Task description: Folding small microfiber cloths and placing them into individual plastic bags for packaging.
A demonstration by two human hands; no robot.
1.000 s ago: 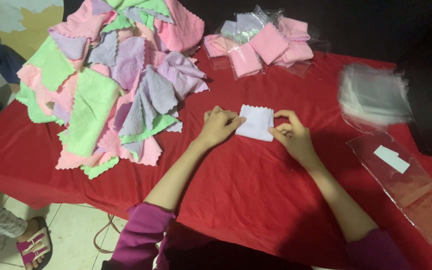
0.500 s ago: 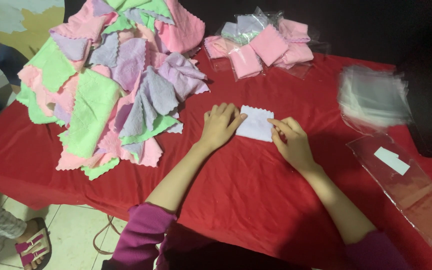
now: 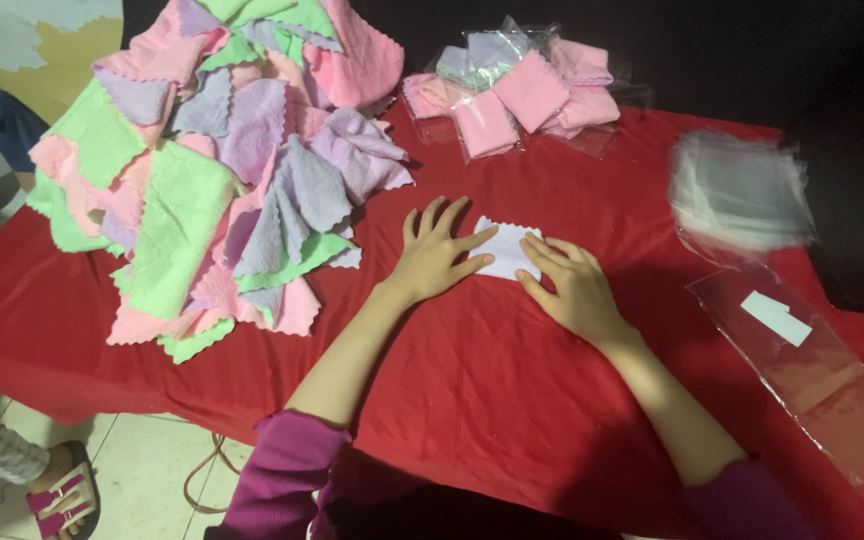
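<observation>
A small pale folded cloth [image 3: 508, 246] with zigzag edges lies on the red table [image 3: 452, 380]. My left hand [image 3: 437, 252] lies flat with fingers spread, its fingertips pressing the cloth's left edge. My right hand [image 3: 572, 285] rests flat on the cloth's right side, covering part of it. Neither hand grips anything. Purple sleeves cover both upper arms.
A big heap of pink, green and lilac cloths [image 3: 212, 170] fills the table's left. Bagged pink and lilac cloths [image 3: 517, 90] lie at the back. A stack of clear bags [image 3: 742, 190] and one flat clear bag [image 3: 812, 370] sit at right. Another person's sandalled foot [image 3: 62, 490] is below left.
Both hands went from pinching the cloth's corners to lying flat on it, fingers spread. The cloth now sits flatter on the table.
</observation>
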